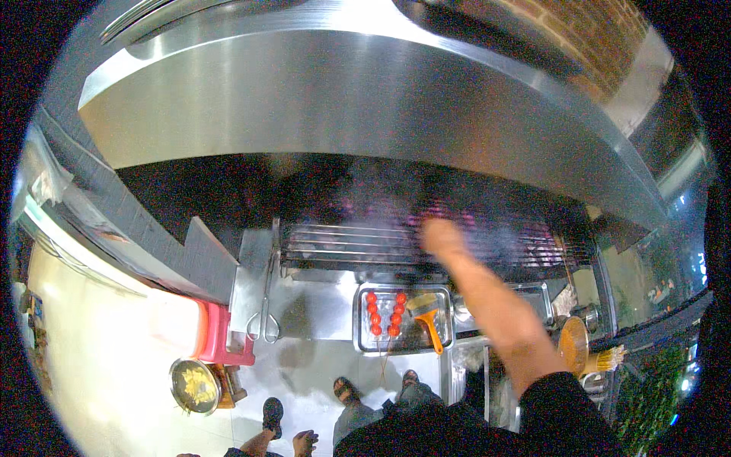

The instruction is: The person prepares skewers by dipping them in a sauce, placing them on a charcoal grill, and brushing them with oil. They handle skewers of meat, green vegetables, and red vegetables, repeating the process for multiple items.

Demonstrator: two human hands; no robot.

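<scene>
My right hand (pixel 442 237) reaches over the charcoal grill, blurred by motion and smoke. Its fingers are not clear, and I cannot tell whether they hold anything. Below it run the metal bars of the grill rack (pixel 348 243), with pinkish glowing spots (pixel 437 208) behind them. Nearer my body, a steel tray (pixel 358 320) holds two skewers of round red food (pixel 374 314) and a brush with an orange handle (pixel 431 328). Their sticks poke out over the tray's near edge. My left hand is out of view.
A steel hood (pixel 342 97) overhangs the grill. Long metal tongs (pixel 265 297) lie left of the tray. A bowl of yellow food (pixel 197 388) stands low at left by a pink stool (pixel 220 337). Another person's hand (pixel 305 443) and shoe (pixel 273 414) show at the bottom.
</scene>
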